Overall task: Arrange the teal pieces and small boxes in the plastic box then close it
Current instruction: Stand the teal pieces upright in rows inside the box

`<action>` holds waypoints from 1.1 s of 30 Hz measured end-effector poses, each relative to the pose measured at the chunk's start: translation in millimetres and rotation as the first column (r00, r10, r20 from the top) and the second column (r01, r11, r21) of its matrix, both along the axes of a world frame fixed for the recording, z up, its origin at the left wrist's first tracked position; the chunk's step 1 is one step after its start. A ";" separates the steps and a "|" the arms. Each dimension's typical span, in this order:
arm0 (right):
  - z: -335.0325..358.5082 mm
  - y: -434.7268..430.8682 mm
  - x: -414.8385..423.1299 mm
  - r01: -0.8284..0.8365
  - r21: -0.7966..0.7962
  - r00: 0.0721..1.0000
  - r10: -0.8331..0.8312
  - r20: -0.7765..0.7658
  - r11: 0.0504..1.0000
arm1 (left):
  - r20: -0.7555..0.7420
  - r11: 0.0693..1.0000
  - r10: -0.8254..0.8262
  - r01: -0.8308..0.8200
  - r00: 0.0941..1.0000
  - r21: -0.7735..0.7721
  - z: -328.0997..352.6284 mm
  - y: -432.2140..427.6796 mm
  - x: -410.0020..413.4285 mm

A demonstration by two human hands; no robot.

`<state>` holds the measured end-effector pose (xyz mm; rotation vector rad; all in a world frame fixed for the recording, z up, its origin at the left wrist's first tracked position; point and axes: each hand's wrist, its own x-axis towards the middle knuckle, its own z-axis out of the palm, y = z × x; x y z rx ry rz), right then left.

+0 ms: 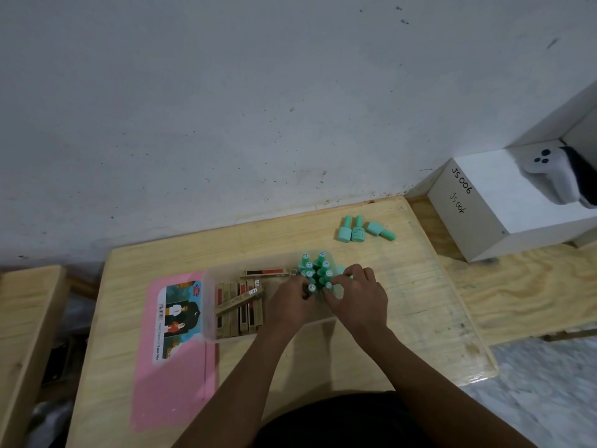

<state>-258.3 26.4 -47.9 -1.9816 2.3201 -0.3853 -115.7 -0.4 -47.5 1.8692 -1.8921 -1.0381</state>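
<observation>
A clear plastic box (210, 321) sits mid-table. Several small gold-and-red boxes (240, 307) lie in its left half. Several teal bottles (315, 270) stand upright in its right half. My left hand (289, 305) pinches the nearest teal bottle on the left of the cluster. My right hand (360, 292) holds a teal bottle at the cluster's right side, fingers curled. Three more teal bottles (358, 229) lie on the table behind the box. The pink lid (174, 376) lies flat to the left of the box.
The wooden table (420, 302) ends against a grey wall. A white box marked JS006 (491, 202) stands at the right on a neighbouring surface, with a white controller (549, 173) on it. Another wooden surface (22, 334) lies at the left.
</observation>
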 end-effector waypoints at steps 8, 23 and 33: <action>3.2 4.8 -13.2 -0.038 -0.036 0.992 0.042 0.118 0.999 | -0.037 0.999 0.035 -0.036 0.999 -0.024 1.2 2.6 -0.6; 8.7 -15.5 -147.3 0.183 0.261 0.905 -0.266 0.331 0.948 | -0.044 0.963 -0.062 0.048 0.997 -0.265 61.7 -59.1 -39.0; -20.1 -96.5 -163.6 0.135 0.356 0.890 -0.272 0.367 0.925 | 0.353 0.955 -0.278 0.295 0.893 0.006 16.4 -149.5 -127.4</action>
